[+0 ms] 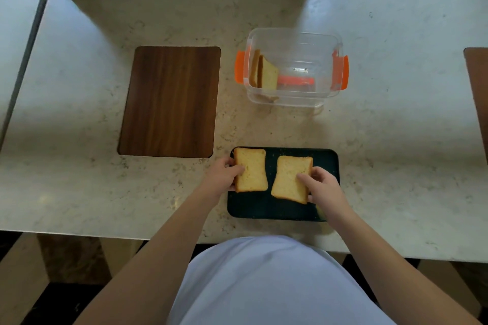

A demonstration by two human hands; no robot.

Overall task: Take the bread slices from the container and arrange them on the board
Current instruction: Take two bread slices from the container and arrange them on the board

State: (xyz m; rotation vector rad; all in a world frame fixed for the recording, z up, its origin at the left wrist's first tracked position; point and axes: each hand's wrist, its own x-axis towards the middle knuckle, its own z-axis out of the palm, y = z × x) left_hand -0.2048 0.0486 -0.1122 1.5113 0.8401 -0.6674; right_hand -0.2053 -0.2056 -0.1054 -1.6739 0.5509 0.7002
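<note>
Two bread slices lie side by side on a dark green board (327,161) near the counter's front edge. My left hand (224,174) grips the left slice (252,166) at its left edge. On the right slice (289,175), which is tilted a little, my right hand (320,187) holds the right edge with fingers on top. Behind the board stands a clear container (295,42) with orange clips. Inside it, more bread slices (266,72) lean upright against the left wall.
A dark wooden panel (171,100) is set flush in the marble counter (396,126) to the left of the container. Another brown panel (479,87) shows at the right edge. A window frame runs along the back.
</note>
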